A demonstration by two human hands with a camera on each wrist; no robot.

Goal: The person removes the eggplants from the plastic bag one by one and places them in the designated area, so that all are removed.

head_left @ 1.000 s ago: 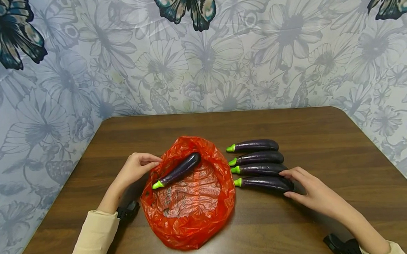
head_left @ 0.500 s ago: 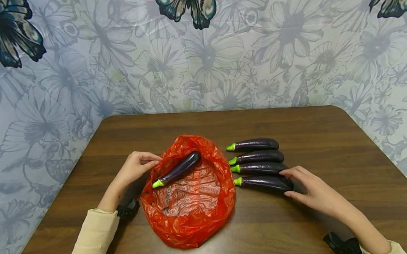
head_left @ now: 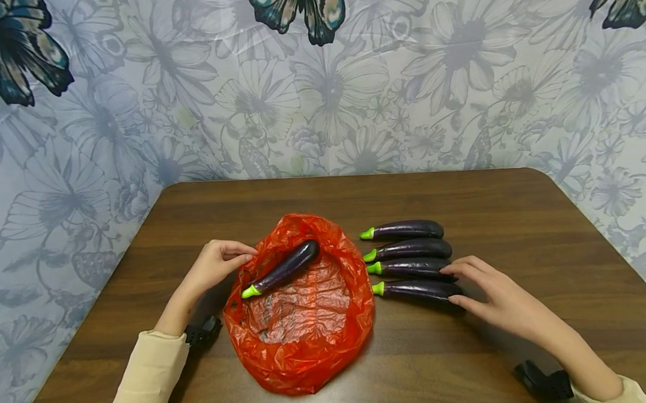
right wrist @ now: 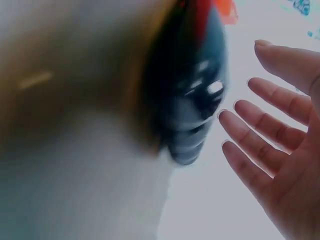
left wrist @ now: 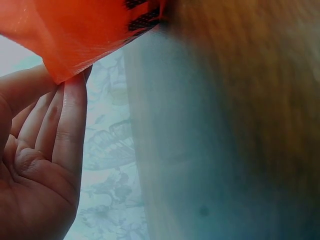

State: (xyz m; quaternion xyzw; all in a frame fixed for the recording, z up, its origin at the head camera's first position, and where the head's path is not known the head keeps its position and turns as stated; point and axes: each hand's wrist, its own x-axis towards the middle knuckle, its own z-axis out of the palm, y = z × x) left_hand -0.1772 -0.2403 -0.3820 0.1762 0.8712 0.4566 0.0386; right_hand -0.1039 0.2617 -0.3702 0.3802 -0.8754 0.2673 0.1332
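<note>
My left hand (head_left: 220, 265) pinches the rim of a crumpled red plastic bag (head_left: 309, 370) between thumb and fingers; the left wrist view shows the film held at the fingertips. The bag stands with its mouth wide, and one dark purple eggplant (head_left: 285, 268) with a bright green cap lies slanted in its left part. To the right, several eggplants lie in a row with caps toward the bag. My right hand (head_left: 500, 296) is at the blunt end of the nearest eggplant (head_left: 419, 290), fingers spread. In the right wrist view the fingers (right wrist: 257, 142) are apart from the eggplants (right wrist: 190, 100).
The wooden table (head_left: 491, 212) has rounded far corners and meets a flower-patterned wall (head_left: 351, 104) with butterfly decorations (head_left: 304, 10). The farthest eggplant (head_left: 405, 229) in the row lies slightly apart from the others. A black wrist device (head_left: 544, 381) sits under the right forearm.
My right hand has lifted slightly and drawn back a little from the end of the nearest eggplant. The left hand, the bag and the eggplants stay where they were.
</note>
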